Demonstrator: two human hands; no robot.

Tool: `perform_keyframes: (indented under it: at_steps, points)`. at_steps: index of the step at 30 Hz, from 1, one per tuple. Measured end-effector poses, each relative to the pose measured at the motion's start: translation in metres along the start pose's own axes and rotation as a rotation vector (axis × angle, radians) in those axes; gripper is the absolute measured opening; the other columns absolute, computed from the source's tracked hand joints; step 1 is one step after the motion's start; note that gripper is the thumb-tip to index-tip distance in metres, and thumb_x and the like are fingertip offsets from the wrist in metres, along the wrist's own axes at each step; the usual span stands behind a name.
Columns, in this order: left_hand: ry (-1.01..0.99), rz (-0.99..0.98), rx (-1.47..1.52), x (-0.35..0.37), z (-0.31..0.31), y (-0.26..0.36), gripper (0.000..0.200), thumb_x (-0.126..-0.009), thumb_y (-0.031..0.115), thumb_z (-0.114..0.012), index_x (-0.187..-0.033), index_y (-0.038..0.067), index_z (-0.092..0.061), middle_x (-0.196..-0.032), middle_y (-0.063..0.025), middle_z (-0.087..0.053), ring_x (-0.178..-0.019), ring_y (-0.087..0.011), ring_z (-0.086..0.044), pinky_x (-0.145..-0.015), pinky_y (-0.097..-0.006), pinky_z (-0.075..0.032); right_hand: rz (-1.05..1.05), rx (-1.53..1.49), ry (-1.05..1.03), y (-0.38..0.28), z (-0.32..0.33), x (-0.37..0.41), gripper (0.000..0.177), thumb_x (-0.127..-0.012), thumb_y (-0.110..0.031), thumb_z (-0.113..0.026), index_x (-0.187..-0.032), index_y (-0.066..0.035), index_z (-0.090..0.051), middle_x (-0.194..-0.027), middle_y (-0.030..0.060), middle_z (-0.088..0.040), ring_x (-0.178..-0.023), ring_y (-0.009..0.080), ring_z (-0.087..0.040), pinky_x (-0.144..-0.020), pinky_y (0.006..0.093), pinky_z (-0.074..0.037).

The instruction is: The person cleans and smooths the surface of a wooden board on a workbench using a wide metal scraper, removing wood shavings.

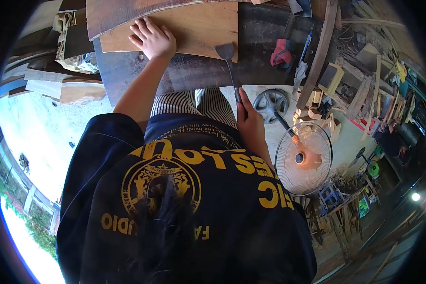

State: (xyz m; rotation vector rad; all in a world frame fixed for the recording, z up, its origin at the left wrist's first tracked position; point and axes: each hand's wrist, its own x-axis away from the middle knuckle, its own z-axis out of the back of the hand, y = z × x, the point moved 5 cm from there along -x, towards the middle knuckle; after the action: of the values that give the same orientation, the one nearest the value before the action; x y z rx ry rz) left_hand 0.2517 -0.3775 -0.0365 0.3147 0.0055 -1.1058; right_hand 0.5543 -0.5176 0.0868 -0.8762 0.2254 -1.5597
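My left hand (pixel 155 39) lies flat on a light-brown wooden board (pixel 201 29), fingers spread and pointing away from me. The board rests on a dark worktable (pixel 189 73). In my right hand (pixel 247 116) is a long-handled spatula (pixel 232 71), my fingers wrapped round its dark handle. Its flat, dark blade overlaps the board's near edge toward the right end. A second wooden piece (pixel 123 14) with a curved edge lies along the far side of the board.
A red glove (pixel 281 53) lies on the table to the right. An orange-centred fan (pixel 305 158) stands close at my right on a round base (pixel 271 105). Wood offcuts (pixel 333 94) are piled beyond it. More boards (pixel 83 91) are stacked at the left.
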Motion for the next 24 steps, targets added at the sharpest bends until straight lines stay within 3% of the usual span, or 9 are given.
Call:
perform_keyframes:
  at_steps: [8,11,12,15,21,24]
  points:
    - [-0.012,0.01,0.029,0.0,0.0,0.0,0.067,-0.092,0.036,-0.038,-0.146,-0.002,-0.024,-0.154,-0.0239,-0.017,-0.144,-0.0433,-0.004,-0.113,-0.0602,-0.001,0.085,-0.018,0.093,-0.041,-0.012,-0.077,0.041,-0.095,-0.025,-0.054,-0.135,-0.025,-0.051,-0.082,0.0206,-0.068,-0.072,0.0402,-0.065,-0.06,0.0475,-0.051]
    - [0.014,0.006,-0.022,0.001,-0.001,0.001,0.066,-0.091,0.035,-0.04,-0.145,-0.001,-0.026,-0.154,-0.0229,-0.018,-0.144,-0.043,-0.008,-0.113,-0.0603,-0.005,0.064,-0.01,0.077,-0.041,-0.005,-0.068,0.04,-0.095,-0.025,-0.053,-0.135,-0.025,-0.052,-0.086,0.0204,-0.068,-0.074,0.04,-0.066,-0.061,0.0471,-0.052]
    - [-0.033,0.018,0.02,0.001,0.002,0.003,0.068,-0.092,0.035,-0.038,-0.146,-0.003,-0.022,-0.155,-0.0245,-0.014,-0.145,-0.0433,-0.002,-0.113,-0.0605,0.0,0.052,0.009,0.051,-0.038,0.0,-0.06,0.04,-0.095,-0.024,-0.053,-0.135,-0.025,-0.052,-0.088,0.0205,-0.068,-0.075,0.04,-0.066,-0.062,0.0469,-0.052]
    - [-0.044,0.025,0.001,0.0,0.002,0.003,0.069,-0.092,0.035,-0.037,-0.146,-0.004,-0.021,-0.155,-0.0246,-0.014,-0.145,-0.0433,-0.002,-0.113,-0.0606,-0.001,-0.039,-0.01,-0.06,-0.03,0.016,-0.026,0.039,-0.095,-0.022,-0.052,-0.135,-0.023,-0.052,-0.091,0.0211,-0.068,-0.078,0.0401,-0.065,-0.062,0.0469,-0.052]
    - [-0.049,0.019,-0.037,0.002,0.001,0.004,0.068,-0.092,0.035,-0.037,-0.146,-0.004,-0.022,-0.155,-0.0257,-0.015,-0.144,-0.0446,-0.003,-0.113,-0.0604,-0.001,0.121,-0.029,0.059,-0.049,-0.005,-0.09,0.039,-0.096,-0.021,-0.052,-0.134,-0.021,-0.053,-0.095,0.0212,-0.067,-0.082,0.0406,-0.065,-0.067,0.0451,-0.053]
    - [-0.056,0.025,-0.061,-0.001,0.0,0.003,0.068,-0.092,0.035,-0.038,-0.146,-0.004,-0.022,-0.155,-0.0259,-0.015,-0.144,-0.045,-0.004,-0.113,-0.0607,-0.002,0.049,0.011,-0.005,-0.063,0.002,-0.097,0.039,-0.095,-0.019,-0.052,-0.135,-0.021,-0.053,-0.1,0.021,-0.066,-0.085,0.0408,-0.064,-0.07,0.0437,-0.054]
